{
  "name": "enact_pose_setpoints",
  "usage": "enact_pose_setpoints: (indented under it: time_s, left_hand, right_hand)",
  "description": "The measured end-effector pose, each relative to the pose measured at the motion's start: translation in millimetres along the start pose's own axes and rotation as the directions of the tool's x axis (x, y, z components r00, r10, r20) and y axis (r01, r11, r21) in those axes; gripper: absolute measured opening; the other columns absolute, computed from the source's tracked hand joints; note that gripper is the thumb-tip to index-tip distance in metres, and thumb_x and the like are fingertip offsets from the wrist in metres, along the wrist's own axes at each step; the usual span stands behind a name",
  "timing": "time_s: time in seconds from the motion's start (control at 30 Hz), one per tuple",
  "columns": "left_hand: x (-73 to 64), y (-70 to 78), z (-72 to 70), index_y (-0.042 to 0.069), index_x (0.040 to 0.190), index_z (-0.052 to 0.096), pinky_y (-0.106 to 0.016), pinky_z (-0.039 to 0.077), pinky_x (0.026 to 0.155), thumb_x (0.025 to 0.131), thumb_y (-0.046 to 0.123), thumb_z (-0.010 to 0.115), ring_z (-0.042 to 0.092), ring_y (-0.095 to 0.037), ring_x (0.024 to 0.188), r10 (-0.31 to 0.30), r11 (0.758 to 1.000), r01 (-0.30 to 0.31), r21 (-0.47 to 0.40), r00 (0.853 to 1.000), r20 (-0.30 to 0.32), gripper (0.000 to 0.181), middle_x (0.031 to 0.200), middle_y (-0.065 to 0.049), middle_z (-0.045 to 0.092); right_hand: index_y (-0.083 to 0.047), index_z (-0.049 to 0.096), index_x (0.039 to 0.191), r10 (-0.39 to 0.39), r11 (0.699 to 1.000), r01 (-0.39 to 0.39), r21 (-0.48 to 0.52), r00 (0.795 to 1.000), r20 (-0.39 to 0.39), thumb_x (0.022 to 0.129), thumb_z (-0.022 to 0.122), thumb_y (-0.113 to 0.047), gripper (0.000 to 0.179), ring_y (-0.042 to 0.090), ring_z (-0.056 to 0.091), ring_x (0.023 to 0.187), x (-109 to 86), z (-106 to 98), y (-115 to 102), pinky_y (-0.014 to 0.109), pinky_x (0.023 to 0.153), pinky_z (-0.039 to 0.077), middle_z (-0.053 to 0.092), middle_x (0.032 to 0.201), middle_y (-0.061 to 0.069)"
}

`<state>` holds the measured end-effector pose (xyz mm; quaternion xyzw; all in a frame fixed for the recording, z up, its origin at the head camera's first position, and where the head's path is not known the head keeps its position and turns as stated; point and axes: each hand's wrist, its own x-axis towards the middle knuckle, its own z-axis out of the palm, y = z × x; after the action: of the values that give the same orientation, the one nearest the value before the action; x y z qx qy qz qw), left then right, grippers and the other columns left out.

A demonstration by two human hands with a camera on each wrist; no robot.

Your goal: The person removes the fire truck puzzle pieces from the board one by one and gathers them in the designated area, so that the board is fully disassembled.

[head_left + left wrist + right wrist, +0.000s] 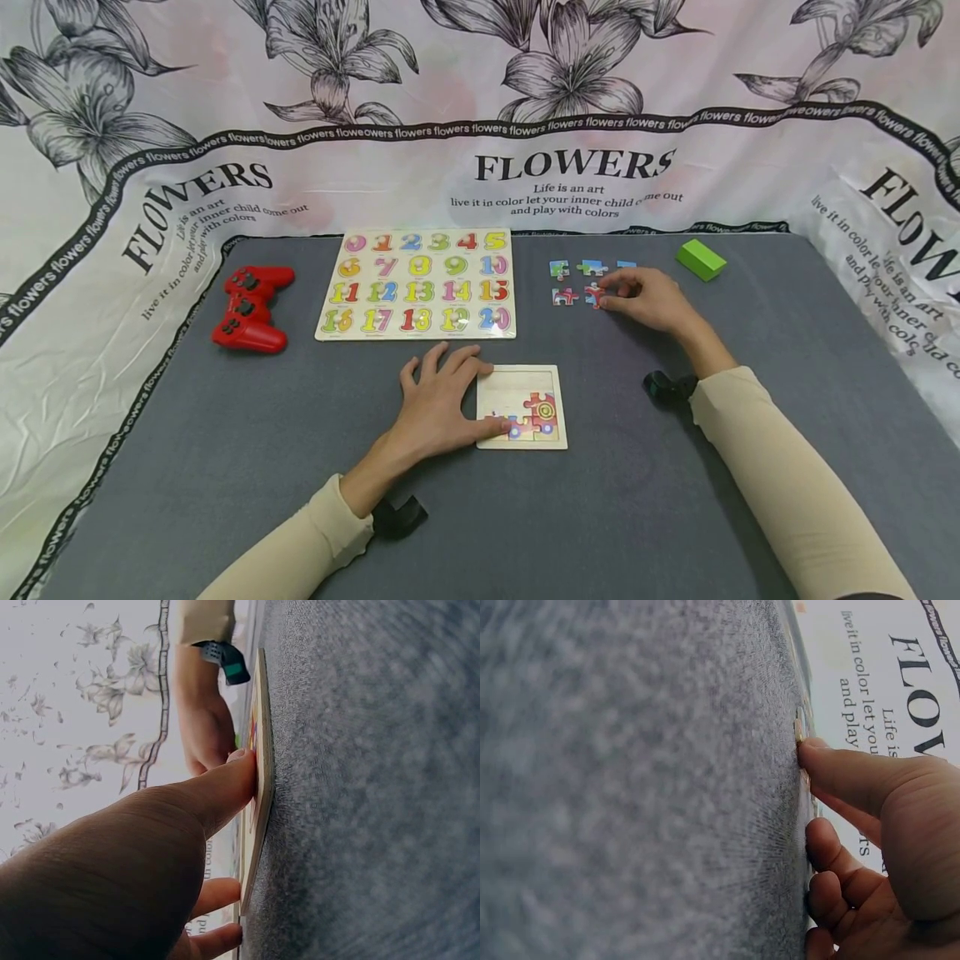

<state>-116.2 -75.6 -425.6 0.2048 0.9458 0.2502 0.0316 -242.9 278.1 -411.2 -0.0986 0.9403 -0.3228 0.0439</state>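
Head view shows a wooden puzzle tray (517,382) lying flat on the grey bench (585,517), just in front of a number board (416,334). The left hand (438,408) lies over the tray's left side with a wide grip, thumb on the face and fingers spread along the edge, probably to keep it from sliding. The fitted pieces (543,408) sit together along the tray's lower and right sides, presumably because their shapes lock there. The right hand (651,300) has a narrow grip, thumb and forefinger pinching a red puzzle piece (593,296) among the loose pieces (591,267), which seem laid out in rows, spaced apart for easy picking. That piece is partly covered by the fingertips, and whether it has left the cloth I cannot tell. Another blue piece (626,264) is partly hidden behind the same hand, and the left thumb covers some of the fitted picture. Both wrist views are too edge-on to read the printing; in the right one the pinched piece is barely a sliver.
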Motion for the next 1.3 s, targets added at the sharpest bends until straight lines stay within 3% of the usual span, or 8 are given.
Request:
enact_pose_setpoints:
  time_s: [0.23,0.43,0.67,0.9,1.03,1.2,1.3]
  left_hand:
    - [0.3,-0.4,0.3,0.026,0.135,0.061,-0.072,0.009,0.114,0.077,0.065,0.078,0.022,-0.039,0.152,0.002,1.0,-0.002,-0.005,1.0,0.001,0.071,0.16,-0.003,0.042]
    - [0.5,-0.3,0.5,0.027,0.135,0.061,-0.071,0.009,0.114,0.077,0.065,0.078,0.022,-0.039,0.152,0.0,1.0,0.0,-0.001,1.0,0.0,0.072,0.16,-0.003,0.042]
    - [1.1,-0.8,0.4,0.026,0.134,0.061,-0.072,0.009,0.114,0.077,0.065,0.078,0.022,-0.039,0.152,0.004,1.0,-0.004,-0.006,1.0,-0.003,0.071,0.16,-0.003,0.042]
    - [0.8,-0.8,0.2,0.027,0.135,0.061,-0.071,0.008,0.114,0.077,0.067,0.077,0.021,-0.038,0.153,-0.008,1.0,0.008,0.001,1.0,0.011,0.072,0.16,-0.002,0.041]
    - [0.6,-0.5,-0.5,0.028,0.136,0.06,-0.072,0.009,0.115,0.076,0.068,0.077,0.021,-0.038,0.153,-0.014,1.0,0.014,0.006,1.0,0.014,0.074,0.161,0.0,0.04]
    - [1.3,-0.5,-0.2,0.029,0.134,0.06,-0.073,0.01,0.114,0.076,0.07,0.076,0.022,-0.038,0.153,-0.022,1.0,0.022,0.02,1.0,0.008,0.073,0.16,-0.001,0.041]
    - [2.3,-1.0,0.7,0.03,0.135,0.06,-0.073,0.01,0.114,0.076,0.071,0.075,0.021,-0.037,0.153,-0.031,0.999,0.03,0.029,0.999,0.02,0.074,0.161,-0.001,0.041]
  right_hand:
    - [-0.011,0.07,0.129,0.013,0.99,-0.005,0.142,0.998,-0.054,0.095,0.073,-0.026,0.036,0.016,0.05,0.076,-4.3,2.4,2.0,0.029,0.066,0.039,0.059,0.088,0.006]
    - [-0.01,0.069,0.13,-0.017,0.984,0.026,0.177,0.999,-0.051,0.096,0.073,-0.024,0.038,0.014,0.048,0.071,-13.4,3.3,-7.4,0.028,0.061,0.038,0.059,0.088,0.006]
    - [-0.008,0.071,0.125,-0.161,0.97,0.142,0.195,0.983,0.087,0.094,0.075,-0.017,0.033,0.012,0.054,0.078,-29.3,7.2,-26.4,0.024,0.067,0.044,0.064,0.098,0.008]
    - [-0.012,0.072,0.123,-0.199,0.966,0.157,0.205,0.959,0.2,0.092,0.077,-0.019,0.031,0.015,0.058,0.084,-41.6,15.3,-43.8,0.026,0.074,0.048,0.067,0.101,0.006]
    - [-0.013,0.073,0.122,-0.267,0.953,0.221,0.209,0.937,0.227,0.091,0.078,-0.02,0.032,0.016,0.061,0.092,-45.0,22.0,-52.8,0.027,0.082,0.052,0.07,0.108,0.004]
    - [-0.015,0.075,0.119,-0.38,0.919,0.331,0.213,0.887,0.262,0.087,0.082,-0.018,0.033,0.019,0.062,0.095,-48.7,32.4,-62.6,0.031,0.084,0.053,0.071,0.108,0.004]
    - [-0.018,0.076,0.117,-0.408,0.911,0.36,0.203,0.861,0.304,0.084,0.085,-0.019,0.034,0.02,0.059,0.093,-51.8,37.3,-68.9,0.032,0.083,0.051,0.068,0.102,0.002]
